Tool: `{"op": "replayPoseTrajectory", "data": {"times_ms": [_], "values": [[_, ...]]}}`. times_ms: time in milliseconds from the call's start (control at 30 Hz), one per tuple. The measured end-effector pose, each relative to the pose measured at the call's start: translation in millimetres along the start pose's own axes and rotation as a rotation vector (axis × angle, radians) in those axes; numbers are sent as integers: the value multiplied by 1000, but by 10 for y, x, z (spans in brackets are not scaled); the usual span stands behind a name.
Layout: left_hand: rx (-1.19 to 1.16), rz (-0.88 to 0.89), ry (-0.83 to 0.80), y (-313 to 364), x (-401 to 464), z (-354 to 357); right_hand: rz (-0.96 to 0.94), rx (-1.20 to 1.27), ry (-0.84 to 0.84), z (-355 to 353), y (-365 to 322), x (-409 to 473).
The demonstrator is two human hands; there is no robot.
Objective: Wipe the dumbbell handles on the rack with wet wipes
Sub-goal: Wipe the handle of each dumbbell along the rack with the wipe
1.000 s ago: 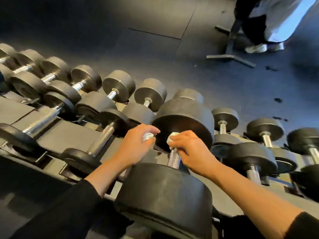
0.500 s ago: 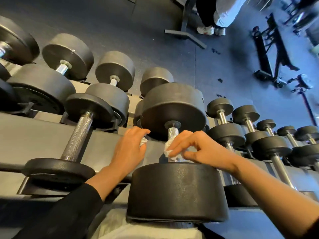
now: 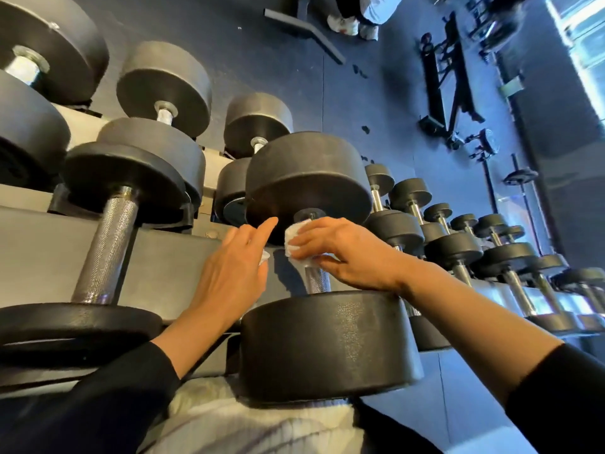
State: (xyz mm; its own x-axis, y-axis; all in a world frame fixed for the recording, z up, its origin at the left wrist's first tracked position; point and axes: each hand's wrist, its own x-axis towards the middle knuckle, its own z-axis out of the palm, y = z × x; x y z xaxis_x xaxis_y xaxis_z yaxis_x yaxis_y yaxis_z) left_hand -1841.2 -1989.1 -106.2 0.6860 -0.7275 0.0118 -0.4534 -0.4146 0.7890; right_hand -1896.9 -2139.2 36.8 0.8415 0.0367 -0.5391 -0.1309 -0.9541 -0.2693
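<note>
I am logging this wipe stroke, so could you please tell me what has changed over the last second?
The right hand slid the wet wipe from low on the dumbbell handle up toward the far weight head. The left hand uncurled, its forefinger now extended toward that head, a bit of white wipe still showing beside it. The right hand's grip on the wipe stayed; the dumbbell stayed on the rack.

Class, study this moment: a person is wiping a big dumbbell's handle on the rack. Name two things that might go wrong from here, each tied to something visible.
1. The right hand presses the white wet wipe only on the upper part of the knurled steel handle; the bare lower stretch may get skipped.
2. The left hand reaches between the large black dumbbell heads; its fingers might get pinched if the weight rolls.
</note>
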Motion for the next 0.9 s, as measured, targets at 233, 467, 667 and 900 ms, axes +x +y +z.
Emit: {"op": "replayPoseTrajectory", "data": {"times_ms": [233,467,667,900], "values": [[26,39,11,19,-14,-3,110,322,-241,-129,15,-201],[-8,60,7,-2,5,-10,60,298,-295,-145,-27,-128],[-26,29,8,2,14,-21,43,318,-160,-137,11,-180],[-26,29,2,27,8,-29,67,342,-147,-117,-13,-175]]}}
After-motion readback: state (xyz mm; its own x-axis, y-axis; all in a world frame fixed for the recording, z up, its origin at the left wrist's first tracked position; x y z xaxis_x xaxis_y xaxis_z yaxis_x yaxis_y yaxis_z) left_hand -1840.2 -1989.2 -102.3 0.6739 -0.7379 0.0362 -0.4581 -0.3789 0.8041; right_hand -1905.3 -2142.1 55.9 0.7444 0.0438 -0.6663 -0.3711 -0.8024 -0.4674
